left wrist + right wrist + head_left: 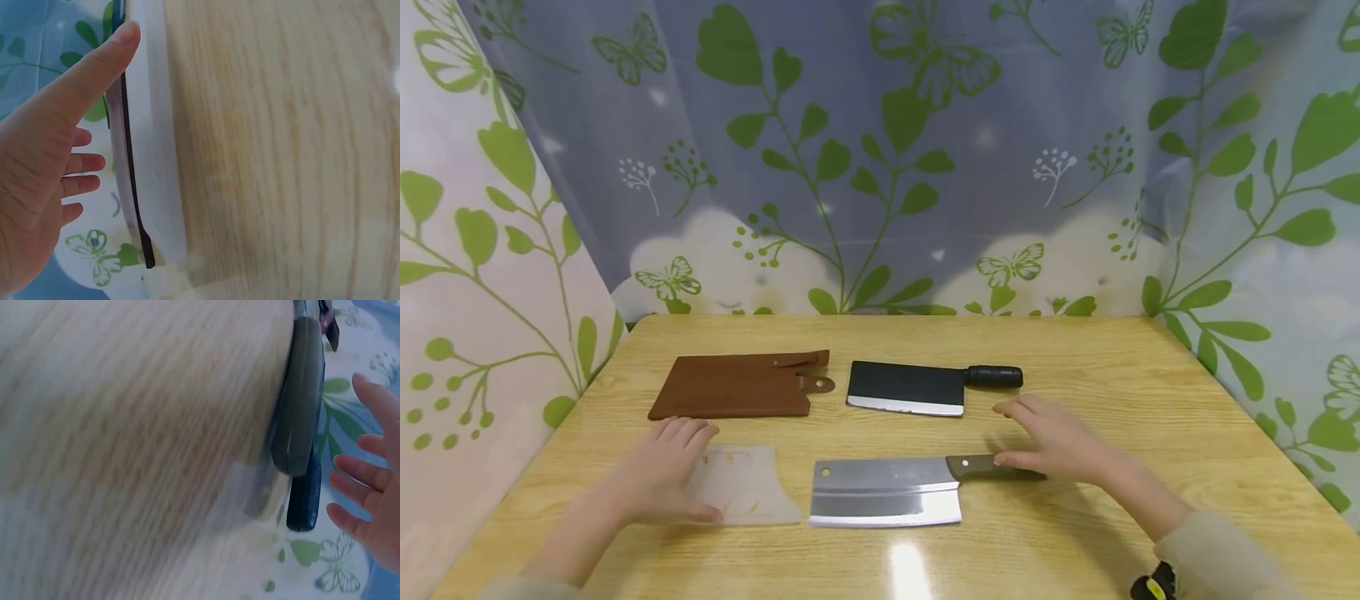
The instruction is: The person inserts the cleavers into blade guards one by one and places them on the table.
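Observation:
My left hand point(658, 475) is over the left part of a whitish, translucent blade cover point(748, 487), its thumb spread from the fingers. The left wrist view shows the thumb at the edge of the cover point(156, 137); whether it touches, I cannot tell. My right hand point(1060, 442) hovers above the brown handle of a silver cleaver point(887, 492), covering part of that handle in the head view. In the right wrist view, the fingers are loosely extended and apart from the handle point(297, 406). Neither hand holds anything.
Behind the cover lies a brown leather sheath point(733, 387) with a snap strap. Right of it is a black cleaver point(906, 387) with a black handle point(994, 377). All rest on a wood-grain table point(880, 333), with leaf-patterned curtains point(850, 167) behind and beside it.

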### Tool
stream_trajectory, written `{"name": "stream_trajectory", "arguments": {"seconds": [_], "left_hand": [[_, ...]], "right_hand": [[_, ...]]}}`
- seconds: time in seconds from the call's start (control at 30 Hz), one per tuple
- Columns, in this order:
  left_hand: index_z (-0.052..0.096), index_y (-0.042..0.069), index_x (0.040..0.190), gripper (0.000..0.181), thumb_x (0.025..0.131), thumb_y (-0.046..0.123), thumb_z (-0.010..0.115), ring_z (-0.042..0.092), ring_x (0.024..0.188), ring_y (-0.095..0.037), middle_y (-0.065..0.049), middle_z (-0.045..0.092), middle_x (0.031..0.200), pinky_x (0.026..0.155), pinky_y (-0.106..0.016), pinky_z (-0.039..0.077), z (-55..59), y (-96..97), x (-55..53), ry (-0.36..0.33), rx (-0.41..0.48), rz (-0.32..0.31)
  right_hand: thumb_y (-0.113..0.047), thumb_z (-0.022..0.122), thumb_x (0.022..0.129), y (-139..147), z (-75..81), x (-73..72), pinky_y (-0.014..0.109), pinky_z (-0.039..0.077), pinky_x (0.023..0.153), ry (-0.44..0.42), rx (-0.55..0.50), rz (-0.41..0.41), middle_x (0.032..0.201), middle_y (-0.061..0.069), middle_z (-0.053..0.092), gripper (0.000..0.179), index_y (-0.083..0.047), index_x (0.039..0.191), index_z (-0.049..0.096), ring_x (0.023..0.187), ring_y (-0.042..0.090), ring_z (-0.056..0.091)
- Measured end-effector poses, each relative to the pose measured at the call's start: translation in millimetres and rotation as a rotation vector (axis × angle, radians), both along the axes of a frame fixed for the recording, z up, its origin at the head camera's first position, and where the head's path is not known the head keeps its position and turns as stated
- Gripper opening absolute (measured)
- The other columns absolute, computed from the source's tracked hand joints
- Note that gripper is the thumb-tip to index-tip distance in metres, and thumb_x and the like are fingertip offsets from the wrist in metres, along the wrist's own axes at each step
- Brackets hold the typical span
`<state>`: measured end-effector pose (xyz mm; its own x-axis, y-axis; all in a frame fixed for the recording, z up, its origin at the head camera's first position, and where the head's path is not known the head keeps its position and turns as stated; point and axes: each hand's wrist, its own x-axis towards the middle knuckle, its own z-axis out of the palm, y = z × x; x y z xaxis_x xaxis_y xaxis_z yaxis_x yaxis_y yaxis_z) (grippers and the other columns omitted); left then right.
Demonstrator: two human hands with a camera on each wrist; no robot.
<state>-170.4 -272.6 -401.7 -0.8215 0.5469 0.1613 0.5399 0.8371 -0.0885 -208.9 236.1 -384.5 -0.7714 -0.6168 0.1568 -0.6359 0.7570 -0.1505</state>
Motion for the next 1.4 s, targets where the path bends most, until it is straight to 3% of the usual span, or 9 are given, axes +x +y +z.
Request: {"name": "stream_trajectory", "arguments": {"seconds": [0.3,0.47,0.6,0.73,0.9,1.13,1.4], "left_hand": [[0.049,-0.004,0.123,0.117,0.053,0.089,0.052,0.047,0.112,-0.038,-0.02,0.05,0.121,0.094,-0.055,0.035,-7.7,-0.9,0.1,-0.003,0.011,-0.036],[0.044,-0.003,0.132,0.122,0.052,0.088,0.053,0.043,0.12,-0.042,-0.024,0.046,0.132,0.098,-0.059,0.03,-9.1,-2.0,1.0,-0.106,0.031,-0.01],[0.039,-0.003,0.137,0.122,0.054,0.086,0.056,0.039,0.126,-0.042,-0.024,0.042,0.138,0.1,-0.061,0.025,-8.9,-2.4,1.4,-0.201,0.055,0.004],[0.038,-0.001,0.139,0.121,0.055,0.083,0.059,0.041,0.125,-0.039,-0.02,0.046,0.137,0.099,-0.063,0.025,-9.4,-2.6,1.9,-0.248,0.071,0.007],[0.04,0.001,0.138,0.117,0.057,0.082,0.059,0.047,0.121,-0.036,-0.016,0.05,0.134,0.095,-0.062,0.031,-11.0,-4.4,3.8,-0.238,0.078,0.014],[0.041,0.003,0.139,0.11,0.059,0.074,0.067,0.047,0.12,-0.038,-0.018,0.05,0.133,0.082,-0.064,0.04,-10.2,-5.6,8.4,-0.273,0.116,0.055],[0.043,0.005,0.138,0.107,0.059,0.072,0.069,0.05,0.115,-0.036,-0.015,0.053,0.128,0.077,-0.061,0.043,-9.6,-2.3,8.0,-0.242,0.109,0.058]], "right_hand": [[-0.047,0.069,0.079,-13,-8.0,0.2,0.046,0.046,0.085,-0.225,-0.058,0.035,0.112,0.013,0.055,0.072,0.001,0.129,0.048,0.101,0.028,0.055],[-0.041,0.073,0.077,-16,-11.9,0.1,0.042,0.047,0.082,-0.308,-0.084,0.021,0.106,0.008,0.054,0.072,0.002,0.128,0.047,0.096,0.023,0.054],[-0.036,0.075,0.077,-17,-12.2,-0.2,0.038,0.047,0.078,-0.323,-0.077,0.036,0.098,0.003,0.054,0.065,0.002,0.123,0.05,0.09,0.018,0.054],[-0.032,0.075,0.078,-18,-12.8,-0.7,0.033,0.046,0.073,-0.311,-0.046,0.066,0.093,-0.002,0.054,0.048,-0.002,0.112,0.058,0.083,0.012,0.052],[-0.028,0.073,0.08,-17,-15.4,-2.4,0.026,0.042,0.066,-0.272,-0.012,0.107,0.089,-0.008,0.053,0.029,-0.01,0.1,0.062,0.076,0.005,0.046],[-0.031,0.069,0.084,-7,-19.2,-2.1,0.024,0.041,0.065,-0.265,-0.046,0.168,0.089,-0.009,0.051,0.026,-0.013,0.1,0.06,0.075,0.003,0.044],[-0.027,0.069,0.083,4,-17.5,0.5,0.023,0.042,0.066,-0.222,-0.114,0.17,0.091,-0.008,0.053,0.025,-0.01,0.101,0.06,0.076,0.003,0.046]]}}
